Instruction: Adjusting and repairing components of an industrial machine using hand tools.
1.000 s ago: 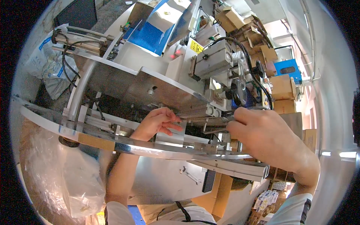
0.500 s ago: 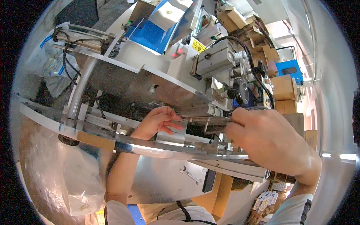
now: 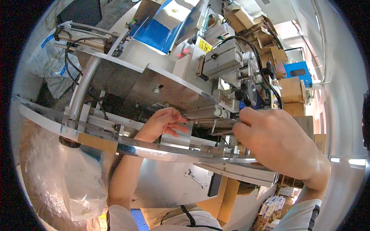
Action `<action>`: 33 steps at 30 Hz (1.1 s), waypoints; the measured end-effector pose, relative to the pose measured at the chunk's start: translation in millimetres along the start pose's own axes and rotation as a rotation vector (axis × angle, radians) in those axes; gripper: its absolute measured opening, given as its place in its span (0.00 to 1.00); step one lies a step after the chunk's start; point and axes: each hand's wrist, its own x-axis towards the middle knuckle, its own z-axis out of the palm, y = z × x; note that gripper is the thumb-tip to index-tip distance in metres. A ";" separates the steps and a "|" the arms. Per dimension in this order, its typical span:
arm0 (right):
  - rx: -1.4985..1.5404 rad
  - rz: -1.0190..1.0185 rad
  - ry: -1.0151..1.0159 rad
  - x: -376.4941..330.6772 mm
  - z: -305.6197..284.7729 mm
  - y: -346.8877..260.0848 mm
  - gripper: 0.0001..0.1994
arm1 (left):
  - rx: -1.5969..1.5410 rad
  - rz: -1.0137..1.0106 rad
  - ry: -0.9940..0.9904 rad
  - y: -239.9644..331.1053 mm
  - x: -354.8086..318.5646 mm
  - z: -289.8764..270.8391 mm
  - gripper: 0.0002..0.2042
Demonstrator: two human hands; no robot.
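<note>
Thin grey rod [image 3: 204,119] between left hand [image 3: 163,125] and right hand [image 3: 277,140], at a machine [image 3: 177,90].
Straight, its long axis runs left to right; fingers curl, but I cannot tell what either grip holds.

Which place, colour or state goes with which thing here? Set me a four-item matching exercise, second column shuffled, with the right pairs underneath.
Things
1. Left hand
2. Right hand
3. Wrench
4. Label

Matches
A. Yellow
B. Just below the round black knob in the picture
C. Lying on the pale panel
D. Some fingers spread apart

Pairs: 1-D, 2-B, 3-C, 4-A
</note>
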 end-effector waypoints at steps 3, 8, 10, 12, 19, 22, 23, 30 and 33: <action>-0.049 -0.068 -0.001 5.6 -2.2 -1.7 0.03 | 0.038 0.004 0.001 1.8 0.1 2.3 0.08; -0.104 -0.055 -0.085 14.1 -11.1 -11.3 0.03 | -0.002 -0.001 -0.029 -0.2 1.0 -1.8 0.09; -0.083 -0.032 -0.070 9.2 -9.4 -7.9 0.04 | -0.008 0.001 -0.020 1.9 -0.9 0.2 0.09; -0.072 0.022 -0.081 2.8 -4.7 -3.0 0.04 | -0.008 -0.012 -0.004 4.1 -2.4 1.8 0.10; 0.039 0.178 -0.031 -15.6 21.1 13.4 0.04 | 0.033 -0.011 -0.029 1.4 0.0 0.5 0.11; 0.084 0.174 -0.014 -17.2 27.9 18.4 0.04 | 0.047 -0.027 -0.006 3.6 -0.6 4.1 0.11; 0.086 0.176 -0.013 -17.1 30.1 19.9 0.04 | 0.051 -0.021 -0.003 3.9 -1.2 4.0 0.10; -0.039 0.147 -0.112 -12.2 40.9 23.7 0.02 | 0.035 -0.024 0.000 1.7 2.0 3.1 0.08; -0.033 0.131 -0.074 -13.6 42.6 24.3 0.02 | 0.037 -0.028 0.007 5.8 0.5 5.3 0.08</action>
